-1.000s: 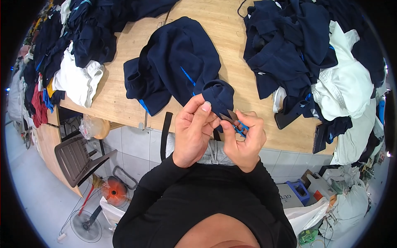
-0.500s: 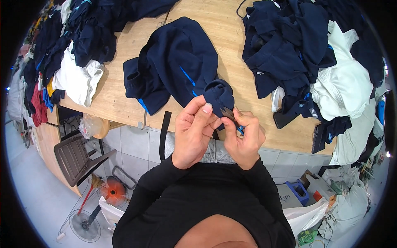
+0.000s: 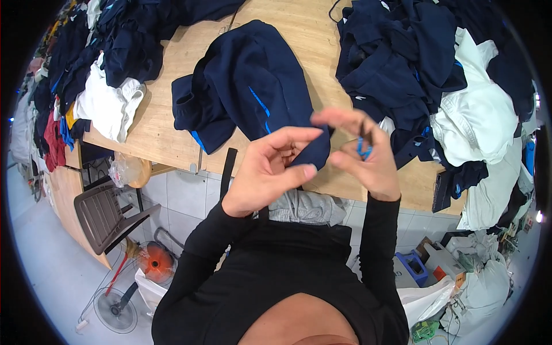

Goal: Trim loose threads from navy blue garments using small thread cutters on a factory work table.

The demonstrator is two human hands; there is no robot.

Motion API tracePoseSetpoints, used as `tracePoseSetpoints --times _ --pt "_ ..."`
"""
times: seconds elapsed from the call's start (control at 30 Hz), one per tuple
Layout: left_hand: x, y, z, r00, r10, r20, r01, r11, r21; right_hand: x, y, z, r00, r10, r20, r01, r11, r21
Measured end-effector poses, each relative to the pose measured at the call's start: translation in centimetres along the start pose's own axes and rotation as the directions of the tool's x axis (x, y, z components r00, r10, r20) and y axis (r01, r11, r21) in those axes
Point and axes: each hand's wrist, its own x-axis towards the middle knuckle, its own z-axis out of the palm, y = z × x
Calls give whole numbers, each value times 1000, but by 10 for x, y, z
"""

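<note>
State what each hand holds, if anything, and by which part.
The right hand holds scissors by their blue handles. The left hand is at the end of the navy garment; whether it grips cannot be told.

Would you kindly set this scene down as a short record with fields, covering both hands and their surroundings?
Left hand: at the near end of a navy garment, thumb and fingers apart; grip unclear
Right hand: holds a blue-handled tool, blurred
Surface: wooden table
To the left: white garment beside navy clothes
To the right: navy pile, white clothing
Lower left: brown chair, orange-centred fan
</note>
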Motion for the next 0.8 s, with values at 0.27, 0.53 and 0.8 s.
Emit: tracePoseSetpoints --times 0.27,0.53,0.8 --pt "-4 -7 -6 787 616 -15 -216 299 929 -19 29 27 820 -570 -48 349 566 -747" --pt "-10 -7 9 733 618 -285 -107 518 848 -36 48 23 628 -776 -50 401 379 -834" --pt "-4 -19 10 887 164 -432 -304 911 -278 -46 54 31 610 -784 114 519 287 -805"
